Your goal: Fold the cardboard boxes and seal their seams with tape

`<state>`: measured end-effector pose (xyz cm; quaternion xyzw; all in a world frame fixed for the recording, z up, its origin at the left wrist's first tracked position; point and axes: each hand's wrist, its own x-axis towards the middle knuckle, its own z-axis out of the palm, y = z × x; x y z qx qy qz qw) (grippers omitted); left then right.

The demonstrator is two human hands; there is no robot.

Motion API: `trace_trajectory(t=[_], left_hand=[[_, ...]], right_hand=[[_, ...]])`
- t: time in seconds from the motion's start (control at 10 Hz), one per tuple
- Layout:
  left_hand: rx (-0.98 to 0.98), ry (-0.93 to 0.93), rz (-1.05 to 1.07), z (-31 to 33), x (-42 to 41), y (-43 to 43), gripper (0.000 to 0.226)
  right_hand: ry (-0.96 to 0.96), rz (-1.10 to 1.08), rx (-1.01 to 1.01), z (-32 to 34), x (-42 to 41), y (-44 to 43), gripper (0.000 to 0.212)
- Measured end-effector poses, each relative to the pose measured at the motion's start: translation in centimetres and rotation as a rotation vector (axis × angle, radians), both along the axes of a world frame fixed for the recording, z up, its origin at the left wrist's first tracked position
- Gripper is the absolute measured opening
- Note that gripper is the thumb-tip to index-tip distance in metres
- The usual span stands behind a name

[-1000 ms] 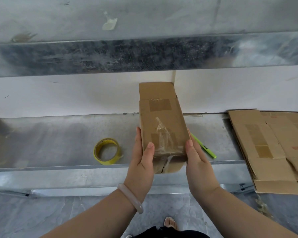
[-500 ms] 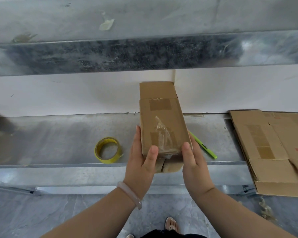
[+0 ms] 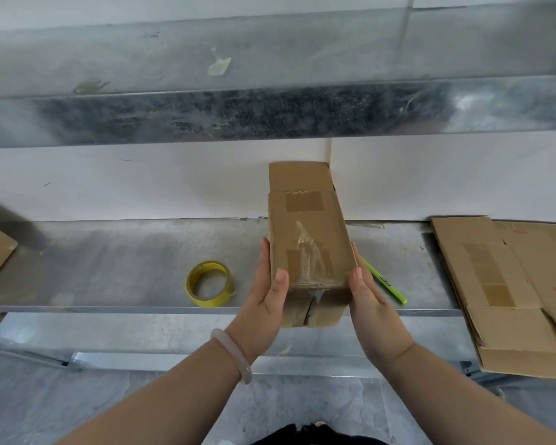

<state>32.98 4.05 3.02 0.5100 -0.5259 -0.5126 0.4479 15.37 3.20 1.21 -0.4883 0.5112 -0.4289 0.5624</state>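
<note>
A: Status on cardboard box (image 3: 308,239)?
B: Clamped between left hand (image 3: 264,303) and right hand (image 3: 369,303), over shelf (image 3: 109,268) front edge. Flat palms on long sides, fingers straight, thumbs on top. Runs lengthwise away from body; near end seam faces here, equally close to both hands. Tape roll (image 3: 210,283) just left.
A: Delta vs half a second ago?
B: Tips near end up, exposes more of split seam.

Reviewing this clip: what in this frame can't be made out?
Head view: cardboard box, underside and far end hidden by its own body and raised flap.
Head view: green pen, upper end hidden behind the box and right hand; its print too small.
Head view: flat cardboard stack, cut off by the right edge.
</note>
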Motion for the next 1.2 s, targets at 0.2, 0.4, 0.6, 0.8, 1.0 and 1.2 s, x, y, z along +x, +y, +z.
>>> trace_trajectory(t=[0.2, 0.4, 0.6, 0.8, 1.0, 1.2], left_hand=[[0.071, 0.088, 0.18, 1.3, 0.7, -0.5, 0.043], [0.191, 0.526, 0.411, 1.3, 3.6, -0.1, 0.033], [0.201, 0.462, 0.326, 2.0, 3.5, 0.6, 0.036], [0.321, 0.485, 0.358, 2.3, 4.8, 0.7, 0.037], [0.202, 0.159, 0.307, 0.4, 5.6, 2.0, 0.031], [0.311, 0.3, 0.234, 0.8, 6.4, 1.7, 0.056]], right_hand=[[0.023, 0.0, 0.032, 0.9, -0.2, 0.5, 0.039], [0.016, -0.088, 0.347, -0.2, -1.8, 2.6, 0.085], [0.188, -0.137, 0.223, 0.0, -0.1, 4.0, 0.073], [0.064, -0.25, 0.163, 0.8, -0.2, 4.3, 0.076], [0.03, -0.16, 0.032, 2.1, -0.4, 5.0, 0.047], [0.271, -0.181, -0.219, 3.3, -0.4, 4.8, 0.072]])
